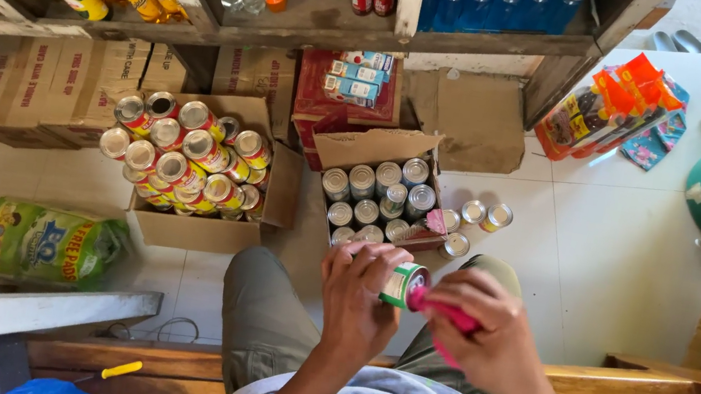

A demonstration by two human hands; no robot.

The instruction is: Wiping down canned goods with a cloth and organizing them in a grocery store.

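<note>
Two open cardboard boxes [205, 226] of cans; three loose cans [473, 212] beside.

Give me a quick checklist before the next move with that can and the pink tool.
1. Can held firmly in left hand: ok.
2. Pink tool gripped in right hand: ok.
3. Tool tip touching the can's end: ok.
4. Mark or label landing properly: cannot tell, hands cover it.
5. More cans ready in the open box ahead: ok.
6. Loose cans on the floor upright: ok.
</note>
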